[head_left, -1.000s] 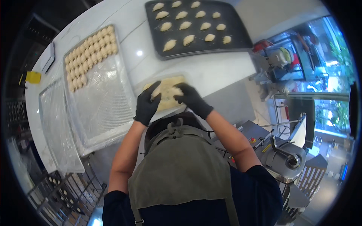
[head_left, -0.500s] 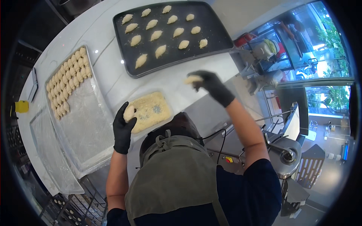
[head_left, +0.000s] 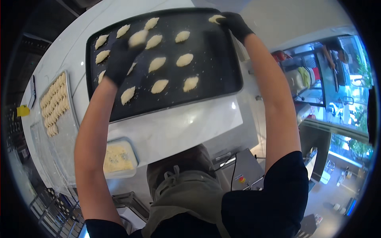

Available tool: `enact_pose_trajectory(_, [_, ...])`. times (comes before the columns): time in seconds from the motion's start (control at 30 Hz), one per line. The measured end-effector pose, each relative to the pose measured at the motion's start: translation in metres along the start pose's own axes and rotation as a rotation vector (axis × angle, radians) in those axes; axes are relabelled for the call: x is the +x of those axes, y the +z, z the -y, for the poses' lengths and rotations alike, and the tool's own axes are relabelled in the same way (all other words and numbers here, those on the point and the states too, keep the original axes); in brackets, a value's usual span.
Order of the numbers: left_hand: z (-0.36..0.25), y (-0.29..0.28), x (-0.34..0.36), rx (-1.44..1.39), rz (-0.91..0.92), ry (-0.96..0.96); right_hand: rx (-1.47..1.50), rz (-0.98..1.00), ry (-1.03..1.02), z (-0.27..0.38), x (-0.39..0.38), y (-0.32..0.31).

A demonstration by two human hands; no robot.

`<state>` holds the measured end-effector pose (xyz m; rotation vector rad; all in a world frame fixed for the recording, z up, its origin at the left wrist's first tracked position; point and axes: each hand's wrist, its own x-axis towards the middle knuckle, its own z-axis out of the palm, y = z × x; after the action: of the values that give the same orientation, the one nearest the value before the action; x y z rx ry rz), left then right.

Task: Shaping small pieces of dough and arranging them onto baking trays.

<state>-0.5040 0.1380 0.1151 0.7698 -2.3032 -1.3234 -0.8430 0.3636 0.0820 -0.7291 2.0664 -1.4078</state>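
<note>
Both my hands wear black gloves and are over a large black baking tray [head_left: 214, 75], where several shaped, crumb-coated dough pieces [head_left: 184, 60] lie spaced in rows. My right hand [head_left: 237, 27] is at the tray's far right corner, its fingers closed on one dough piece [head_left: 216, 18]. Over the left half of the tray, my left hand [head_left: 122, 59] holds another dough piece [head_left: 138, 39] at its fingertips. That hand is smeared by motion and hides part of the pieces beneath it.
A clear container [head_left: 133, 168] of pale yellow crumbs sits at the table's near edge, partly behind my left forearm. Farther left, a tray [head_left: 71, 99] holds tight rows of uncoated dough pieces. A yellow object [head_left: 23, 111] stands at the far left edge of the marble table [head_left: 174, 129].
My left hand has moved from the crumb container to above the baking tray, carrying its dough piece. My right hand has reached forward with its piece to the far right corner. The view has shifted.
</note>
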Motion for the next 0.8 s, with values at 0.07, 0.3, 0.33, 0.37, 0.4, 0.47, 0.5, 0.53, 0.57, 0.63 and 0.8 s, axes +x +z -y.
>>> enact_pose_trajectory(0.07, [0.013, 0.050, 0.057, -0.038, 0.023, 0.134, -0.085, 0.151, 0.025, -0.011, 0.044, -0.003])
enact_pose_trajectory(0.3, [0.023, 0.162, 0.162, 0.381, 0.139, -0.079, -0.452, 0.209, -0.127, -0.030, 0.101, -0.019])
enact_pose_trajectory(0.33, [0.027, 0.166, 0.166, 0.384, 0.138, -0.084, -0.515, 0.215, -0.153, -0.030, 0.103, -0.020])
enact_pose_trajectory(0.37, [0.031, 0.169, 0.169, 0.525, 0.072, 0.022, -0.578, 0.221, -0.180, -0.031, 0.105, -0.020])
enact_pose_trajectory(0.4, [0.034, 0.171, 0.172, 0.666, 0.006, 0.127, -0.640, 0.227, -0.209, -0.030, 0.106, -0.019])
enact_pose_trajectory(0.47, [0.040, 0.175, 0.172, 0.676, -0.021, 0.191, -0.830, 0.241, -0.440, -0.035, 0.097, -0.023])
enact_pose_trajectory(0.5, [0.043, 0.174, 0.170, 0.687, -0.053, 0.259, -0.826, 0.247, -0.441, -0.035, 0.092, -0.019])
enact_pose_trajectory(0.53, [0.045, 0.171, 0.167, 0.700, -0.086, 0.326, -0.850, 0.208, -0.468, -0.033, 0.088, -0.012])
enact_pose_trajectory(0.57, [0.047, 0.166, 0.164, 0.715, -0.121, 0.393, -0.873, 0.169, -0.497, -0.030, 0.085, -0.004])
enact_pose_trajectory(0.63, [0.043, 0.152, 0.152, 0.622, -0.118, 0.351, -0.909, 0.258, -0.409, -0.020, 0.083, 0.002])
enact_pose_trajectory(0.8, [0.005, 0.064, 0.082, 0.325, -0.163, 0.365, -0.849, 0.360, -0.511, -0.034, 0.099, 0.009])
